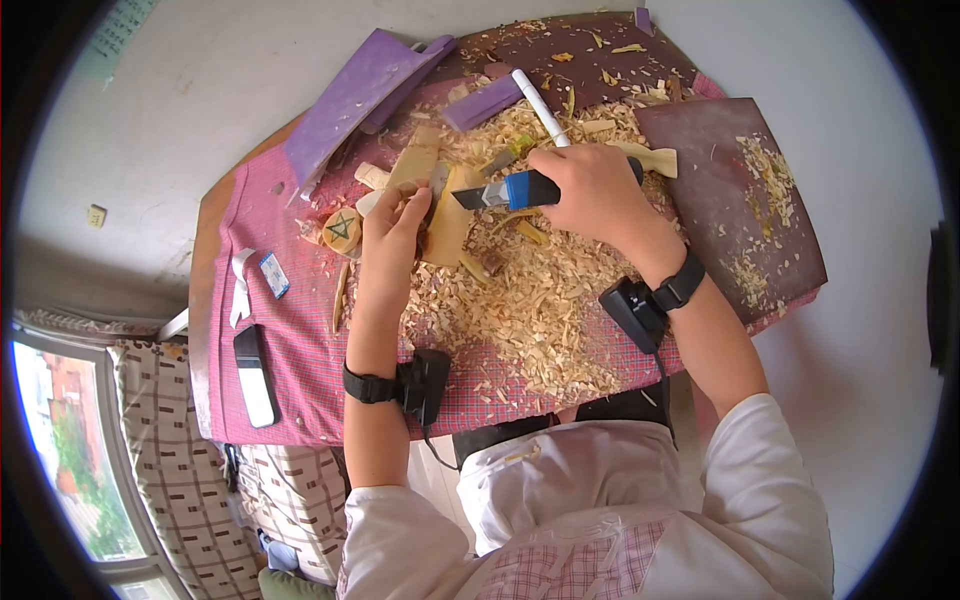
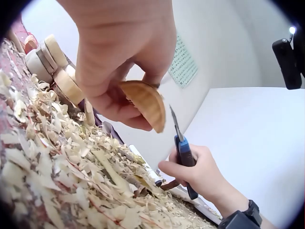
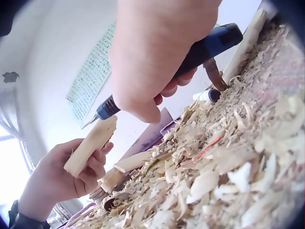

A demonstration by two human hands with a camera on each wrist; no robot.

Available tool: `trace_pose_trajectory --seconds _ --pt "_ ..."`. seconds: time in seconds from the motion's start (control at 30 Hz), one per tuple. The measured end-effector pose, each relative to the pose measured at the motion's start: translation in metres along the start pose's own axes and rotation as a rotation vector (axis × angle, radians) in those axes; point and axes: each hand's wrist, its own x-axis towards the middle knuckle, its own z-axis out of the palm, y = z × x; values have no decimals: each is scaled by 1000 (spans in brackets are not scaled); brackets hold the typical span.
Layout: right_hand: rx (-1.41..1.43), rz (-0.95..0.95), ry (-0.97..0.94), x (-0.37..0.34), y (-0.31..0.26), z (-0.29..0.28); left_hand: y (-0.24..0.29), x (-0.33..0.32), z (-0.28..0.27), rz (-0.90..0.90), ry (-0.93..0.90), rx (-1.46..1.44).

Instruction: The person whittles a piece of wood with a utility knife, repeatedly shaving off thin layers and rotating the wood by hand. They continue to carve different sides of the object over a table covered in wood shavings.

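Note:
My left hand (image 1: 390, 235) grips a pale wood block (image 1: 447, 225) between thumb and fingers, above the wood shavings. In the left wrist view the block (image 2: 147, 105) shows a curved, faceted end; in the right wrist view its long flat side (image 3: 90, 148) faces the camera. My right hand (image 1: 597, 195) is wrapped around the black-and-blue handle of a utility knife (image 1: 520, 190), its blade pointing left toward the block. From the right wrist, the tip of the knife (image 3: 108, 107) overlaps the block's upper end. In the left wrist view a small gap separates blade and wood.
Wood shavings (image 1: 540, 300) cover the middle of the pink checked cloth (image 1: 300, 370). Around them lie a star-marked wooden disc (image 1: 342, 230), a white marker (image 1: 540, 105), purple pieces (image 1: 350, 95) and a brown board (image 1: 715, 200). A phone (image 1: 255, 385) lies at the left.

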Motion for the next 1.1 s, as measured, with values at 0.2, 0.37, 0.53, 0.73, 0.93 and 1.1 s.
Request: trace_pose_trajectory --seconds 0.2,0.37,0.53,0.73,0.93,1.1 --pt "26 2 -85 0 1 2 2 -5 6 -37 -116 -336" --pt "81 12 -149 1 -4 -4 4 -5 3 -77 -109 -456" --pt "149 -43 -170 0 -11 -3 20 -20 15 -180 -6 -499" --pt "154 -60 -120 -2 -14 1 6 -13 9 -120 -184 -663" --pt "166 18 13 -1 -13 4 10 -12 12 16 -337 -687" --pt "269 151 71 1 -12 4 7 -11 6 -115 -365 -771"
